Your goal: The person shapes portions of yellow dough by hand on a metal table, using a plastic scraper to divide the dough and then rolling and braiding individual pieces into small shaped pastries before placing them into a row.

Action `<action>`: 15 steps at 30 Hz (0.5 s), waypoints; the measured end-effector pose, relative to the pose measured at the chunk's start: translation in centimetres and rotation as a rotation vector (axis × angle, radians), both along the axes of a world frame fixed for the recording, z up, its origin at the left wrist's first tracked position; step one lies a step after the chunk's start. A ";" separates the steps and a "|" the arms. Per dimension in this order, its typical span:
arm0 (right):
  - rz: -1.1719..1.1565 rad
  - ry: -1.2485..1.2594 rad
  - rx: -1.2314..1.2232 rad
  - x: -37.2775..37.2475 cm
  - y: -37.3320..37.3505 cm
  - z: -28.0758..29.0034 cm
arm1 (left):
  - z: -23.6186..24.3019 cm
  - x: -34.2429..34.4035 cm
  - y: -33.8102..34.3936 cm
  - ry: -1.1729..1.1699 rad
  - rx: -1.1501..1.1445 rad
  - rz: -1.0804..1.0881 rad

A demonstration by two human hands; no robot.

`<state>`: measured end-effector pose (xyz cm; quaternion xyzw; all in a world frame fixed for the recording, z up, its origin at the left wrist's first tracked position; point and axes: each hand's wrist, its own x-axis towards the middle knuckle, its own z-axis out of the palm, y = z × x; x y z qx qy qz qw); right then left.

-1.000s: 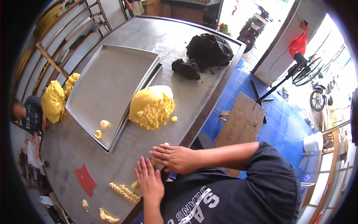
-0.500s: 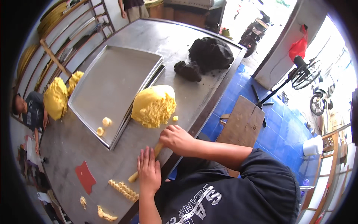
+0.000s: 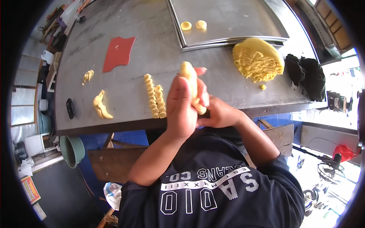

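A smooth, pale yellow dough roll (image 3: 188, 71) is gripped in the left hand (image 3: 180, 107), whose fingers are wrapped around it, above the grey metal bench (image 3: 131, 87). The right hand (image 3: 221, 113) is bent in close at the roll's lower end; its fingertips are hidden, so its grip cannot be told. Left of the hands, two knobbly, pale yellow dough strips (image 3: 151, 95) are laid side by side. Beyond the hands to the right, a large, rough yellow dough mound (image 3: 258, 59) is set beside shallow metal trays (image 3: 235, 19).
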<state>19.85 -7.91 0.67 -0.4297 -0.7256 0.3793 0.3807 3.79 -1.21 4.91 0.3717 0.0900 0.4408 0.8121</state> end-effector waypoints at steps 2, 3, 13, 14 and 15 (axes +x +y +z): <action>0.027 0.054 -0.129 -0.7 1.2 -0.5 | 0.3 -1.5 0.5 0.074 0.042 0.126; -0.053 0.057 -0.299 -0.4 1.0 -0.1 | 0.4 -2.5 0.4 0.119 0.058 0.174; -0.234 -0.080 0.149 -1.8 2.5 3.0 | -5.8 -8.1 -1.2 0.341 0.014 -0.028; -0.233 -0.083 0.136 -2.8 2.4 3.3 | -6.0 -7.8 -1.3 0.330 0.054 -0.010; -0.244 -0.070 0.134 -3.8 2.3 3.6 | -6.2 -7.6 -1.5 0.319 0.094 0.009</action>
